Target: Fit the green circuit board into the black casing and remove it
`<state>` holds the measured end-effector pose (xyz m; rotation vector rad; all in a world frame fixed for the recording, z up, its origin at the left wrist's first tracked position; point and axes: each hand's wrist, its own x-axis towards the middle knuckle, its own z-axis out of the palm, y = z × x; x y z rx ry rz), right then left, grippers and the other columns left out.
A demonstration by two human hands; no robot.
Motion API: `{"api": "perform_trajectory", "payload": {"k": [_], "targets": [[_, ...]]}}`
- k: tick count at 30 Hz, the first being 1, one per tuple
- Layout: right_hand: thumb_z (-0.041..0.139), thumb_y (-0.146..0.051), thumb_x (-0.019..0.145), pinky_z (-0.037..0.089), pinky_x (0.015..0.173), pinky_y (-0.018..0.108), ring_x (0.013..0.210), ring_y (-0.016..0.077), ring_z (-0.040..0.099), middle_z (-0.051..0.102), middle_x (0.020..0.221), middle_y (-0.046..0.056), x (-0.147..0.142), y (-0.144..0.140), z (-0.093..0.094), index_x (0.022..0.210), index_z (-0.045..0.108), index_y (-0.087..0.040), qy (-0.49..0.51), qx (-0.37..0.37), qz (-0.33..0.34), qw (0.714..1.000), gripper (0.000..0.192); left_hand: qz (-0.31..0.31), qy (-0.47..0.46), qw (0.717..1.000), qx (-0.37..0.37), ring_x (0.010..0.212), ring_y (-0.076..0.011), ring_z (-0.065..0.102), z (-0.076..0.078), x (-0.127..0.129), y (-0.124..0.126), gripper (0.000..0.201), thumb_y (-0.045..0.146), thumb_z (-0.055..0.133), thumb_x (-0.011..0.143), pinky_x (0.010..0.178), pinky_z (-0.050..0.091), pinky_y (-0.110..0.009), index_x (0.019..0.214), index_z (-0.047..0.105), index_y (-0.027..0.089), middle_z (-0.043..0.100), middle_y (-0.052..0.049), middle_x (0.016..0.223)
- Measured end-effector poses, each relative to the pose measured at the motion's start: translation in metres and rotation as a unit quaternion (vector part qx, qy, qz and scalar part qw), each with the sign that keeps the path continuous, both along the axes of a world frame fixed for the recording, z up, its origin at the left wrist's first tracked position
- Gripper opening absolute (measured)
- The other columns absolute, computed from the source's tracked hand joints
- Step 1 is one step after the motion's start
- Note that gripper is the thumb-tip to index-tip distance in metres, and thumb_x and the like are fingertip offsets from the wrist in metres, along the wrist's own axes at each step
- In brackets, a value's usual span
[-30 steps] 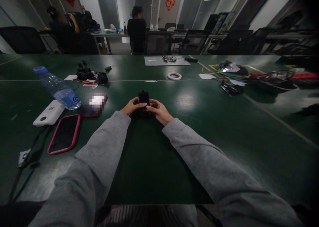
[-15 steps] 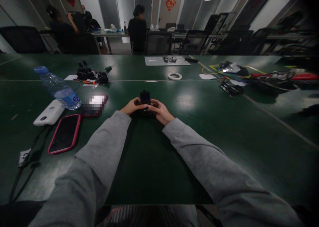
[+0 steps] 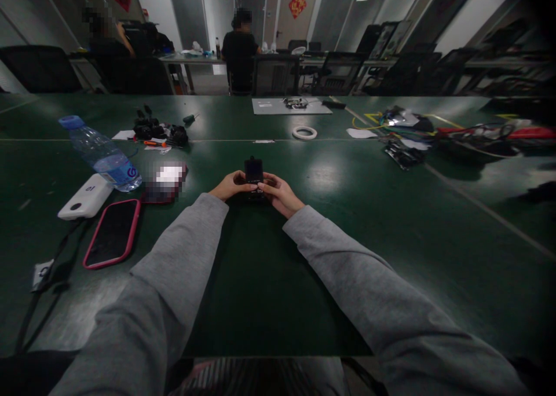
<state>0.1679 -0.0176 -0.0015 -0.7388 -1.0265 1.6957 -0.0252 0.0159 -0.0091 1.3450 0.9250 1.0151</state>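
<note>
A small black device [image 3: 253, 171] with a dark screen stands upright on the green table [image 3: 269, 280], straight ahead of me. My left hand [image 3: 227, 186] grips its left side, thumb against the body. My right hand [image 3: 280, 194] holds its right side, fingers curled around the lower part. Both arms wear grey sleeves. The bottom of the device is hidden between my hands.
At left lie a water bottle [image 3: 101, 153] on its side, a white power bank [image 3: 85, 197] and a pink-cased phone [image 3: 112, 233]. Black parts [image 3: 160, 133], a tape ring [image 3: 304, 132] and cables [image 3: 473, 135] sit farther back. People sit at a far table [image 3: 238, 43].
The black device has shifted very slightly to the right between my hands. Both hands stay on it.
</note>
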Motion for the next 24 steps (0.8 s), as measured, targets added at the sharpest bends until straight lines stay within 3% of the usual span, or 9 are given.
{"api": "perform_trajectory", "payload": {"k": [6, 24], "targets": [[0.090, -0.031, 0.053, 0.051, 0.081, 0.028, 0.083, 0.0120, 0.061, 0.065, 0.093, 0.001, -0.0003, -0.0012, 0.0018, 0.108, 0.057, -0.018, 0.001, 0.003, 0.006, 1.000, 0.065, 0.005, 0.002, 1.000, 0.005, 0.086, -0.0180, 0.060, 0.0015, 0.0009, -0.0023, 0.050, 0.030, 0.088, 0.051, 0.092, 0.039, -0.043, 0.089, 0.061, 0.014, 0.064, -0.002, 0.086], [0.089, -0.032, 0.057, 0.051, 0.088, 0.028, 0.090, 0.0131, 0.063, 0.065, 0.100, 0.003, 0.0009, 0.0020, -0.0015, 0.110, 0.059, -0.019, -0.005, 0.001, 0.010, 1.000, 0.062, 0.000, -0.020, 1.000, -0.015, 0.088, -0.0165, 0.060, 0.0013, 0.0010, -0.0009, 0.051, 0.029, 0.089, 0.051, 0.095, 0.040, -0.042, 0.092, 0.062, 0.014, 0.065, -0.002, 0.089]]}}
